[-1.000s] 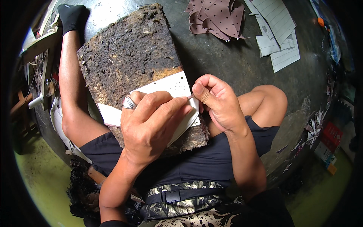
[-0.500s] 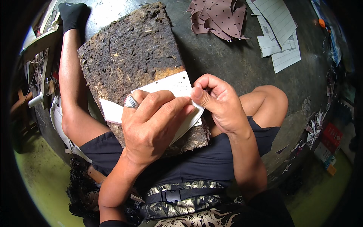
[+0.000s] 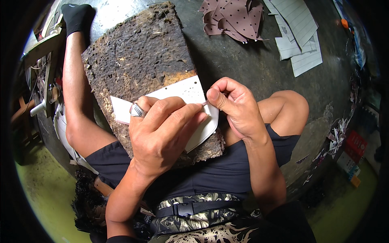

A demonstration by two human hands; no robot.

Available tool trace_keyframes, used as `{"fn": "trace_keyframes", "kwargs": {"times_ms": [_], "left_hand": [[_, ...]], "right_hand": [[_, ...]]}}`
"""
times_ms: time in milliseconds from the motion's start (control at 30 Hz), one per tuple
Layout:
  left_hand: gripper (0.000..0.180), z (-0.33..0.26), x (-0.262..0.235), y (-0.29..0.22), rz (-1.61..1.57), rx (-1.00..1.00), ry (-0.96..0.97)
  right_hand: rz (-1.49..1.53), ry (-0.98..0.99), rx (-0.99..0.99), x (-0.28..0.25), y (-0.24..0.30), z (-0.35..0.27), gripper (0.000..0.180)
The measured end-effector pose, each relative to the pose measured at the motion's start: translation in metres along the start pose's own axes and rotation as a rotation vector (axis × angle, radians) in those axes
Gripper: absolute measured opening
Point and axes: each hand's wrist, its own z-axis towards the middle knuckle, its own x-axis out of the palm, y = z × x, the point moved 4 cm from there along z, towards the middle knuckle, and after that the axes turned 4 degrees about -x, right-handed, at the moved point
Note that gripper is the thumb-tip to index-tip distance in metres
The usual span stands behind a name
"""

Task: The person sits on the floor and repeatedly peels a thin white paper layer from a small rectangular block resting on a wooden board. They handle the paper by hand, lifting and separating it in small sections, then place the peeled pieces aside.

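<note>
A white card-like piece (image 3: 184, 91) lies on a worn, dark wooden board (image 3: 137, 60) resting across my thighs. My left hand (image 3: 162, 133), with a ring on one finger, presses flat on the white piece, fingers spread toward the right. My right hand (image 3: 235, 105) is curled at the piece's right edge, thumb and forefinger pinched on a small thin thing that I cannot make out. The lower part of the white piece is hidden under my left hand.
Dotted brown cut pieces (image 3: 235, 16) and lined white sheets (image 3: 300, 36) lie on the dark floor (image 3: 243, 60) beyond the board. My left leg in a black sock (image 3: 75, 14) stretches forward at the left. Scraps and small boxes (image 3: 352, 150) sit at the right.
My left hand has slid slightly along the white piece and my right hand's pinch has shifted a little at the edge; the board and the piece stay in place.
</note>
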Motion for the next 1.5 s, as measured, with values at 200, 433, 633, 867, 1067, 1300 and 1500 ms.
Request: {"fn": "trace_keyframes", "kwargs": {"times_ms": [200,433,633,867,1067,1300,1500], "left_hand": [[0.028,0.000,0.002,0.001,-0.004,-0.001,-0.006],[0.026,-0.002,0.001,0.003,-0.020,-0.028,0.011],[0.026,-0.002,0.001,0.004,-0.039,-0.028,0.018],[0.029,0.001,-0.003,0.005,-0.023,-0.028,0.062],[0.026,0.005,-0.007,0.004,0.051,-0.017,0.081],[0.023,0.007,-0.009,0.006,0.108,0.002,0.125],[0.024,0.007,-0.009,0.007,0.087,0.009,0.135]], "right_hand": [[-0.091,0.001,0.039,-0.012,0.000,0.001,0.019],[-0.201,-0.055,0.020,-0.016,-0.001,0.005,0.023],[-0.268,-0.065,-0.001,-0.020,0.001,0.007,0.026],[-0.364,-0.100,-0.010,-0.024,0.000,0.012,0.028],[-0.445,-0.129,-0.022,-0.026,0.002,0.014,0.029],[-0.525,-0.150,-0.068,-0.026,0.004,0.018,0.028],[-0.627,-0.190,-0.065,-0.032,0.003,0.024,0.026]]}}
